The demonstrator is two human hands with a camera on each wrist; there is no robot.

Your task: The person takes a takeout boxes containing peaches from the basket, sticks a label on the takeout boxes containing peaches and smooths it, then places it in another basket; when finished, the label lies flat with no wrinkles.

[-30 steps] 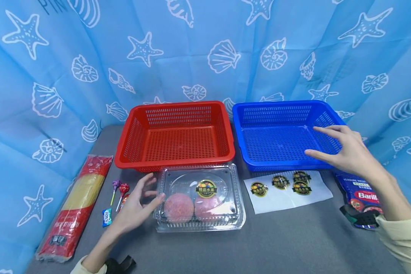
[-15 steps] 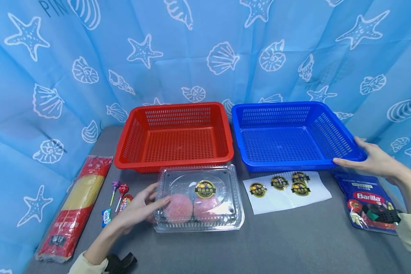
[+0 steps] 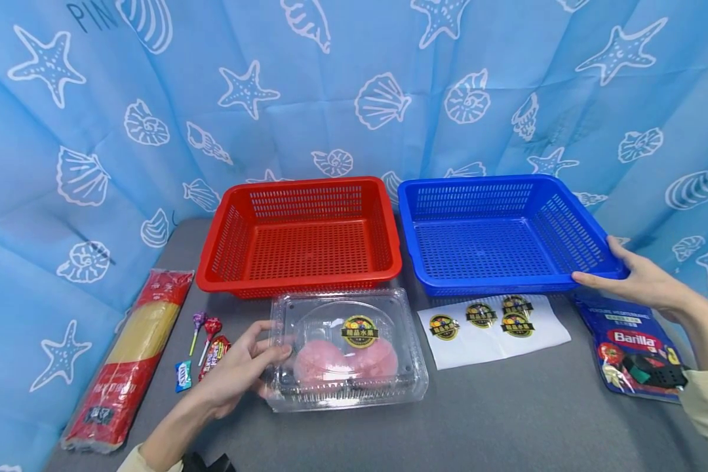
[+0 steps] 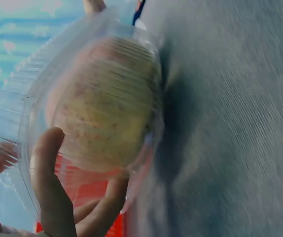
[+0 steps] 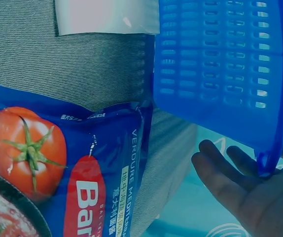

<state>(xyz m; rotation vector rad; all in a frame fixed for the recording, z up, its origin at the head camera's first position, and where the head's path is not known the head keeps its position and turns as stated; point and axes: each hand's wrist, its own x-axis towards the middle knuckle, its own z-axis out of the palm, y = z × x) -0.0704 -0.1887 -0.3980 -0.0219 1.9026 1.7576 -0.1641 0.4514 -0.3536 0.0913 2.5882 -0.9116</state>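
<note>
My left hand (image 3: 238, 367) grips the left side of a clear plastic clamshell box (image 3: 410, 354), thumb on the lid and fingers beneath the side. Two pinkish round fruits (image 3: 377, 357) lie inside, and a black and gold label is stuck on the lid. In the left wrist view a yellow-pink fruit (image 4: 104, 106) shows through the ribbed plastic, with fingers curled at the box's edge. My right hand (image 3: 649, 278) holds the front right corner of a blue basket (image 3: 507, 286), its thumb over the rim. In the right wrist view, fingers reach under that rim.
A red basket (image 3: 301, 283) stands behind the box. A sheet of round stickers (image 3: 466, 351) lies right of it, and a blue Barilla pouch (image 3: 631, 321) lies at far right. On the left are lollipops (image 3: 212, 326), small wrapped candies (image 3: 183, 375) and a noodle pack (image 3: 132, 354).
My right hand has moved right and down from above the blue basket onto its corner. My left hand has taken hold of the box, which has shifted slightly nearer; the fruits inside have slid right.
</note>
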